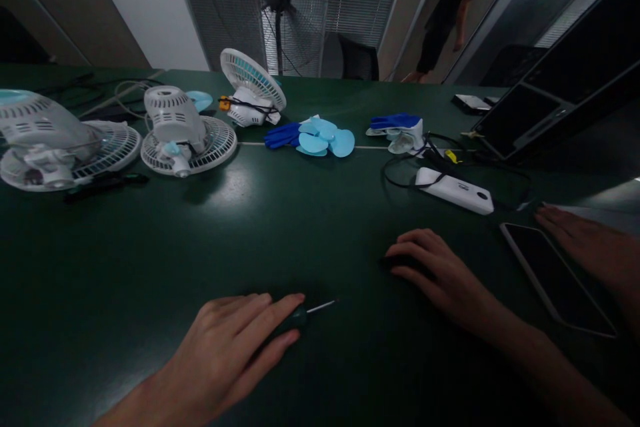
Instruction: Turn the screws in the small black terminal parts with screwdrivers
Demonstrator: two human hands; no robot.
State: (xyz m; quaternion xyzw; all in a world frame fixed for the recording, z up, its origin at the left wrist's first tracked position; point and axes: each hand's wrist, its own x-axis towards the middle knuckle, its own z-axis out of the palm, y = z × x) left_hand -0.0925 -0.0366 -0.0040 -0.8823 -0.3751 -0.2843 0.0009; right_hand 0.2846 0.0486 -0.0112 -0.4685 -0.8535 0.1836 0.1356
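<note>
My left hand (240,340) lies low on the green table (150,267), fingers and thumb closed round the dark green handle of a screwdriver (300,315). Its thin metal shaft sticks out to the right. My right hand (440,273) rests palm down further right, fingers curled over a small dark object (400,261) that I cannot make out. A black phone (555,277) lies face up just right of it.
Another person's hand (585,240) lies flat beside the phone at the right edge. Three dismantled white fans (185,133) stand at back left, with blue fan blades (325,137), blue gloves (395,122), a white power bank (455,190) with cables and a laptop (520,117). A person stands far behind.
</note>
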